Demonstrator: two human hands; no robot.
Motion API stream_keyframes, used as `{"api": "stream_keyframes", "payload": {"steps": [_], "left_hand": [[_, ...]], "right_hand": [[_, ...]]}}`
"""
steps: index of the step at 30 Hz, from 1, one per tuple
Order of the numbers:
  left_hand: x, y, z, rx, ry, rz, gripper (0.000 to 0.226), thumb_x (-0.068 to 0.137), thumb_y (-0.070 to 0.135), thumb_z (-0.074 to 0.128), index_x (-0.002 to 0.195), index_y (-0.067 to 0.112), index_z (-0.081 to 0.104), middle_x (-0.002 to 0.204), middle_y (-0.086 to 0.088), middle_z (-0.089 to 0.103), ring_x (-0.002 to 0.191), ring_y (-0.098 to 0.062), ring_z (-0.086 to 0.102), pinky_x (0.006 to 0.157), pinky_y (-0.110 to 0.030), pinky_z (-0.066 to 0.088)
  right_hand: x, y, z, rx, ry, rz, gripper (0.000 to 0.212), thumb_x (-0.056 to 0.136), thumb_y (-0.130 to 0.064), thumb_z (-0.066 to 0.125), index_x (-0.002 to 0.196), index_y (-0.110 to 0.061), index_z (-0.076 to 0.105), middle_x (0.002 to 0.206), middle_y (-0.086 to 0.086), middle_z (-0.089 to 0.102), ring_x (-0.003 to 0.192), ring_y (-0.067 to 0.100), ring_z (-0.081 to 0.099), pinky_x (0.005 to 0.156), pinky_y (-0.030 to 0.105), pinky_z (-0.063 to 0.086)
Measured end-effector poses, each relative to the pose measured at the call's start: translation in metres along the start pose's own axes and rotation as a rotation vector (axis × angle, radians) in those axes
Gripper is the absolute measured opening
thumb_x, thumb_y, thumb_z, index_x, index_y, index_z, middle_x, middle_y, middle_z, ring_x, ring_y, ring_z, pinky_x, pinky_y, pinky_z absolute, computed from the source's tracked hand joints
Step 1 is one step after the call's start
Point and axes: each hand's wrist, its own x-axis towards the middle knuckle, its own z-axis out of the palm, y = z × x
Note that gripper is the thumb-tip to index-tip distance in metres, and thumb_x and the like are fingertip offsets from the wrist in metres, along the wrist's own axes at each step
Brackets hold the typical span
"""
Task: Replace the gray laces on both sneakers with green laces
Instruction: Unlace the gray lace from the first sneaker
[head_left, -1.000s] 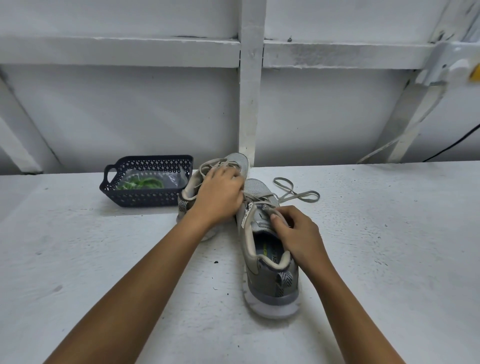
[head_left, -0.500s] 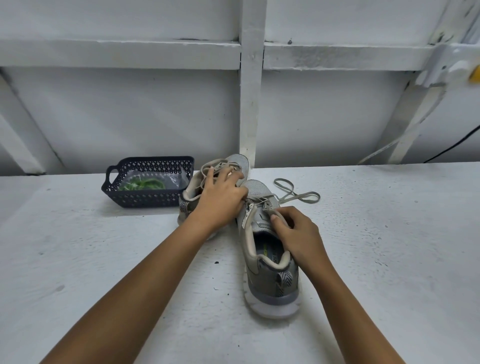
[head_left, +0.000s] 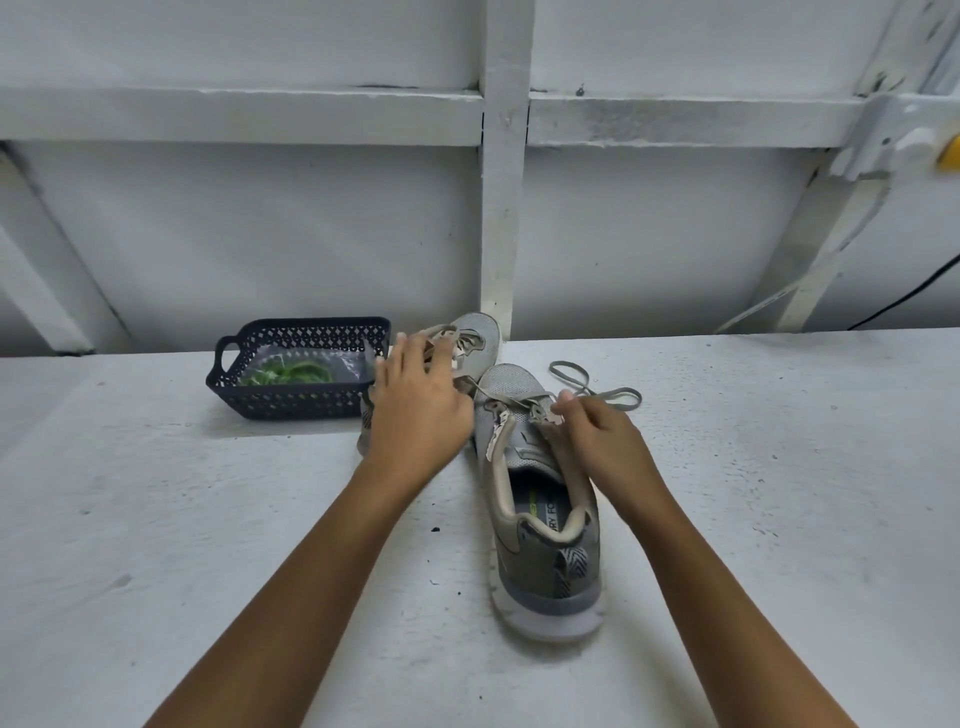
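Note:
Two grey sneakers stand on the white table. The near sneaker (head_left: 540, 519) points away from me, heel toward me. Its gray lace (head_left: 597, 387) trails loose to the right of the toe. My right hand (head_left: 602, 441) pinches that lace at the upper eyelets. The far sneaker (head_left: 475, 338) lies behind, mostly covered by my left hand (head_left: 415, 410), whose fingers spread over its laces. Green laces (head_left: 288, 373) lie in a clear bag inside the dark basket (head_left: 306, 402).
The dark plastic basket stands left of the sneakers near the wall. A white wooden frame with an upright post (head_left: 501, 208) rises right behind the shoes. A black cable (head_left: 904, 299) runs along the wall at far right.
My left hand has lifted and spread its fingers over the far sneaker. My right hand has moved forward along the near sneaker, drawing the gray lace at the eyelets.

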Motion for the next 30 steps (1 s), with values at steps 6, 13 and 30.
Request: {"api": "stream_keyframes", "payload": {"steps": [6, 13, 30], "left_hand": [[-0.038, 0.031, 0.007, -0.368, -0.029, 0.012, 0.049, 0.096, 0.032, 0.047, 0.139, 0.008, 0.042, 0.136, -0.008, 0.044, 0.132, -0.022, 0.034, 0.108, -0.029, 0.024], [-0.045, 0.037, 0.018, -0.451, -0.248, -0.190, 0.053, 0.096, 0.028, 0.046, 0.145, 0.016, 0.030, 0.145, -0.007, 0.036, 0.134, -0.020, 0.032, 0.103, -0.026, 0.026], [-0.047, 0.043, 0.019, -0.505, -0.267, -0.267, 0.044, 0.097, 0.020, 0.041, 0.140, 0.011, 0.039, 0.141, -0.010, 0.041, 0.130, -0.021, 0.037, 0.098, -0.026, 0.029]], "right_hand": [[0.048, 0.003, 0.003, -0.250, -0.043, -0.072, 0.029, 0.092, -0.007, 0.047, 0.113, -0.009, 0.067, 0.105, 0.013, 0.069, 0.094, 0.029, 0.065, 0.083, 0.027, 0.045], [0.072, 0.005, 0.004, -0.432, -0.157, -0.142, 0.017, 0.091, -0.018, 0.059, 0.096, -0.006, 0.070, 0.102, 0.012, 0.067, 0.100, 0.025, 0.058, 0.067, 0.022, 0.028], [0.071, -0.004, 0.010, -0.562, -0.198, -0.179, 0.017, 0.090, -0.015, 0.058, 0.101, -0.007, 0.070, 0.102, 0.012, 0.069, 0.091, 0.021, 0.059, 0.067, 0.021, 0.037]]}}
